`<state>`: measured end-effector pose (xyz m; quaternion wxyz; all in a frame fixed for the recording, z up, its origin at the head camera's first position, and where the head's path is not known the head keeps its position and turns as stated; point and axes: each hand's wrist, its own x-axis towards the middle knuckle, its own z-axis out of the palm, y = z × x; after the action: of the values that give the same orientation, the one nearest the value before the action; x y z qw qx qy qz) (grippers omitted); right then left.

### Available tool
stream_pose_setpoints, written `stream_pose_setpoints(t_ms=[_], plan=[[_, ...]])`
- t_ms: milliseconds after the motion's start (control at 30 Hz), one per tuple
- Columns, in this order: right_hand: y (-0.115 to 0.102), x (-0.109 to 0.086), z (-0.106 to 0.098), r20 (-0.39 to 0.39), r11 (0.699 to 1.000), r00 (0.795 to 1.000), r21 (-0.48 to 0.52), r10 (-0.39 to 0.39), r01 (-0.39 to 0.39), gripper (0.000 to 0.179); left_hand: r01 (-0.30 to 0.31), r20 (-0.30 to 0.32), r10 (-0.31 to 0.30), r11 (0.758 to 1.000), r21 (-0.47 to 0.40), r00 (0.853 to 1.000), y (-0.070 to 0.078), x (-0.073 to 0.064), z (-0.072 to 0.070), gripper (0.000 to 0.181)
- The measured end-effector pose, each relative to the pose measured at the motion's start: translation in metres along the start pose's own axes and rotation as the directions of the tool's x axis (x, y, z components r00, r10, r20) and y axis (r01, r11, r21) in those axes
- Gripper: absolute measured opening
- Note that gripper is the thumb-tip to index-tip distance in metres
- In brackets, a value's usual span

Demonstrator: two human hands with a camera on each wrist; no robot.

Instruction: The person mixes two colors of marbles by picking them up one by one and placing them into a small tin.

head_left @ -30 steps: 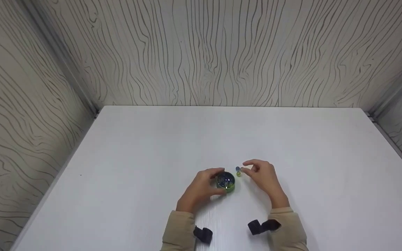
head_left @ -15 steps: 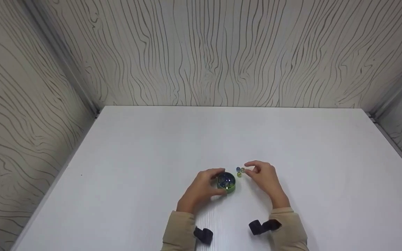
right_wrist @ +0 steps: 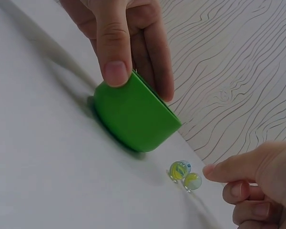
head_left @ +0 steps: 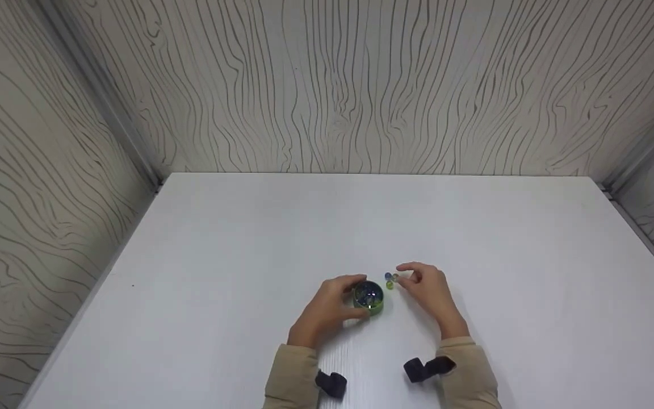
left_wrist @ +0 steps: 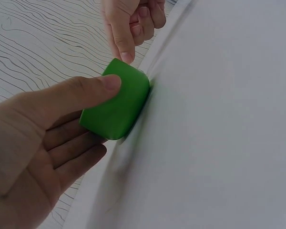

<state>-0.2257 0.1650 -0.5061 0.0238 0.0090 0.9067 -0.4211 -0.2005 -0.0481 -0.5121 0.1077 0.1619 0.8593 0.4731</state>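
Observation:
My left hand [head_left: 327,304] grips a small green cup [left_wrist: 121,102] by its side, thumb on the near wall. The cup rests on the white table, and dark, shiny contents show inside it in the head view. Three glass marbles sit close together to the right of it: a blue one [head_left: 388,276], a yellow-green one [head_left: 390,285] and a clear one with a yellow swirl [right_wrist: 193,181]. Beside the marbles is my right hand [head_left: 429,287], thumb and index finger apart with nothing between them. In the right wrist view, a small gap separates its nearest fingertip from the clear marble.
The white tabletop [head_left: 236,238] spreads around both hands. Wood-grain-patterned panels [head_left: 327,85] stand behind it and at the sides. A black wrist mount [head_left: 331,384] juts from the left sleeve, and another black mount [head_left: 416,370] from the right.
The right thumb has drawn slightly right, off the clear marble, which shows more fully. The left hand and the cup have barely moved.

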Motion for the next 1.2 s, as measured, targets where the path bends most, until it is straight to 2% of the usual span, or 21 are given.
stream_pose_setpoints(t_ms=[267,767,1000,1200], plan=[[0.0025,0.0016,0.0055,0.009,1.0,1.0,-0.023,0.014,-0.013,0.027,-0.028,-0.002,0.028,1.0,0.003,1.0,-0.0005,0.0004,0.0002,0.065],[0.0046,0.0027,0.0079,0.003,0.999,1.0,-0.047,-0.008,0.008,0.025,-0.018,-0.002,0.018,1.0,0.005,1.0,0.0002,-0.0008,0.0002,0.064],[0.0049,0.0022,0.0085,-0.007,0.999,1.0,-0.049,-0.02,0.02,0.023,-0.049,0.002,0.049,0.998,0.043,0.999,0.0015,-0.0002,-0.0009,0.063],[0.0043,0.0029,0.0094,0.001,0.998,1.0,-0.07,0.004,-0.004,0.022,-0.047,0.006,0.047,0.998,0.03,0.999,0.0021,-0.0009,-0.0022,0.063]])
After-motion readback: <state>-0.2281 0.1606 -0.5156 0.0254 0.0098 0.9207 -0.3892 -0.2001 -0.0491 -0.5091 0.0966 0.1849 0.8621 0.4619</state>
